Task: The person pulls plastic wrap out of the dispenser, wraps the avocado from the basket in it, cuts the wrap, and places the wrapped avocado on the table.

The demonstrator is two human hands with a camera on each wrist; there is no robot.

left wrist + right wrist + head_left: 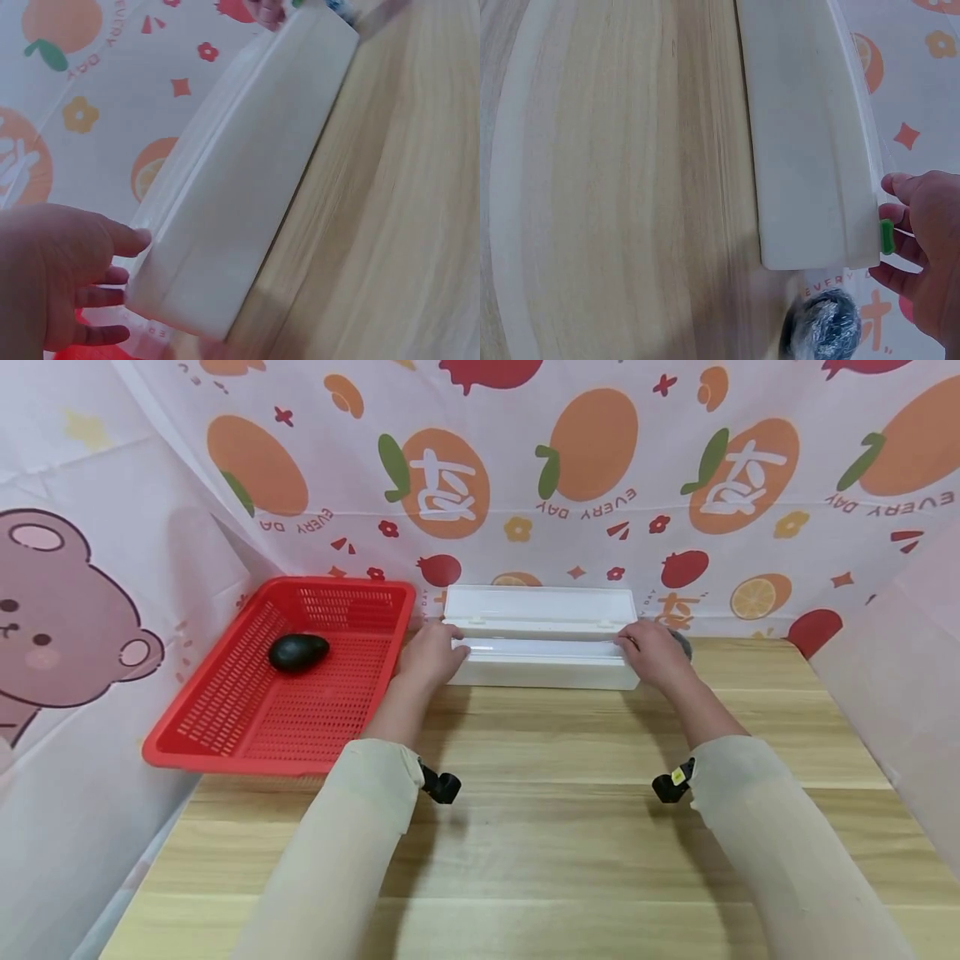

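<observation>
A long white box with its lid tipped back stands at the far side of the wooden table. My left hand is at the box's left end, where the thumb and straight fingers touch the box. At the right end sits my right hand. Its fingertips rest against the box beside a small green tab. Neither hand lifts the box off the table.
A red slotted basket sits at the left, overhanging the table edge, with a dark avocado inside. A dark film-wrapped lump lies just behind the box's right end. Printed cloth walls close in the back and sides.
</observation>
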